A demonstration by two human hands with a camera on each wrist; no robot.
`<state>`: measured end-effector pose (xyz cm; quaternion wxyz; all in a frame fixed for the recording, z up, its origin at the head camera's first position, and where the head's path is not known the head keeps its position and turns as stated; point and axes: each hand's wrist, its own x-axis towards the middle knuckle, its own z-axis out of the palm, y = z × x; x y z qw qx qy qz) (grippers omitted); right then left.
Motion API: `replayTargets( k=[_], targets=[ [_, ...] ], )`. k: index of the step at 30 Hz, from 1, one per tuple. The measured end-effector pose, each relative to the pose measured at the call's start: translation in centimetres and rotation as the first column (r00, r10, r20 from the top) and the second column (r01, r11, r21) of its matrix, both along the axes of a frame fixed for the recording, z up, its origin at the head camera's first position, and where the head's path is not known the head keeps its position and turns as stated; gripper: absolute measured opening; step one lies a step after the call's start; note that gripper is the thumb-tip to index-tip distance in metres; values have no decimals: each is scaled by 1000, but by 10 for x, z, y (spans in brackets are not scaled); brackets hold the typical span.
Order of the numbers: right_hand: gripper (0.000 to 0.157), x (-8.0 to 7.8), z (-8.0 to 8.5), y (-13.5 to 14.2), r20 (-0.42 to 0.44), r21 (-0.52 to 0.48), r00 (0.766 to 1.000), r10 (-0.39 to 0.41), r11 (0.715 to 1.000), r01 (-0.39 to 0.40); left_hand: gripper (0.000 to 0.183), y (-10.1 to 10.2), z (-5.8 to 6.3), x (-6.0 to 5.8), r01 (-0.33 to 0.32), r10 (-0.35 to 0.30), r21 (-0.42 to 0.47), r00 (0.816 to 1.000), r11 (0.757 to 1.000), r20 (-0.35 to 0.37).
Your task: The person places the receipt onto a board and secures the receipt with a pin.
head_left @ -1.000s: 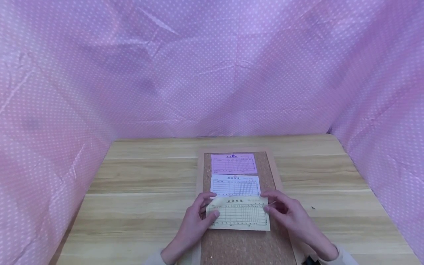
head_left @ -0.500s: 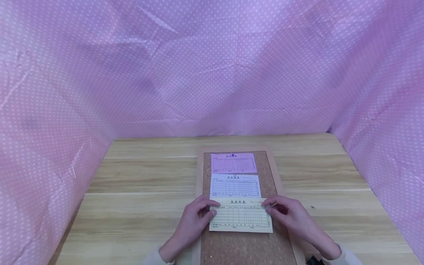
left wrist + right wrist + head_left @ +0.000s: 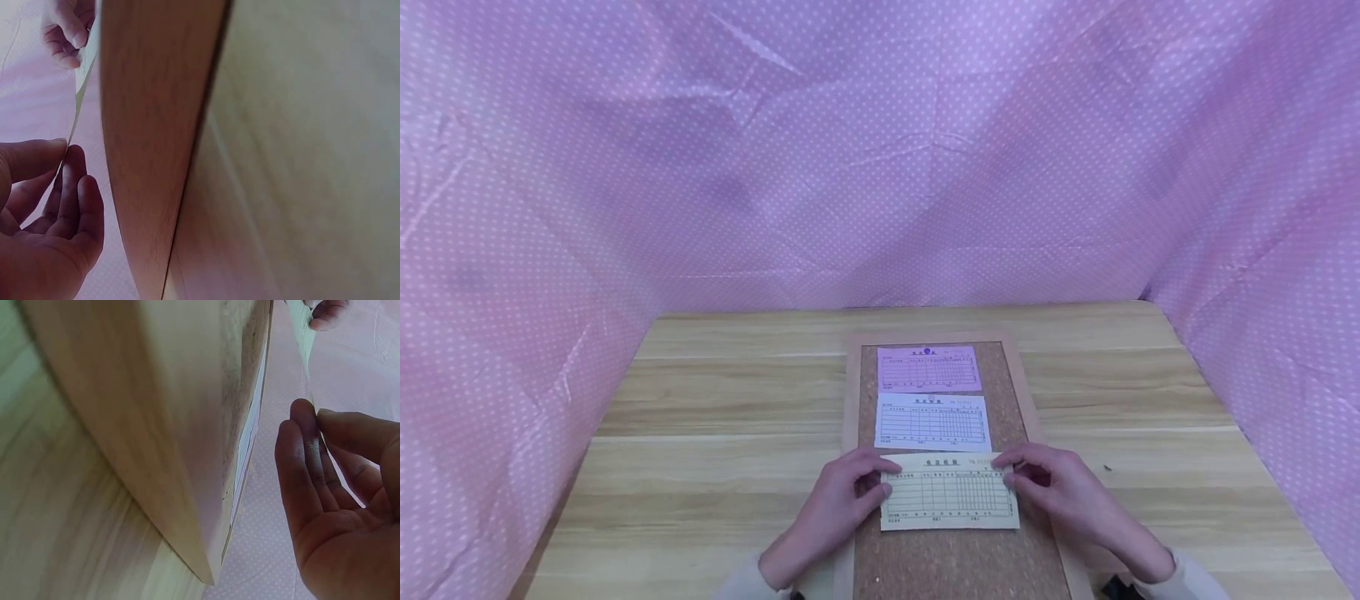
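In the head view, a pale yellow receipt slip printed with a grid lies level over the framed corkboard. My left hand pinches its left edge between thumb and fingers. At the opposite edge my right hand pinches it the same way. Both wrist views catch the slip nearly edge-on, raised off the board. Just beyond it a white receipt slip sits on the cork, and above that a pink one with a purple pushpin at its top.
A light wooden frame borders the corkboard, which rests on a wood-grain table. Pink dotted cloth surrounds the back and sides. One small dark speck lies on the table to the right.
Both hands have shifted the yellow slip slightly right and toward the person, uncovering the white slip's lower edge. The left fingers have moved onto the yellow slip's upper left corner.
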<state>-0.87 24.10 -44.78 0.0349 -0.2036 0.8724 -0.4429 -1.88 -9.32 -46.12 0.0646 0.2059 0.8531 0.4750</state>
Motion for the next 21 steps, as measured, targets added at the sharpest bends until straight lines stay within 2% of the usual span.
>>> replayTargets(
  k=[5,21],
  targets=[
    [24,-2,-1,2,-22,12,999,24,1000,-23,27,0,-2,-3,23,-22,-33,1000,999,8],
    [25,-8,-2,2,112,102,993,34,994,-45,24,0,1,-7,59,-56,-93,998,994,33]
  ],
)
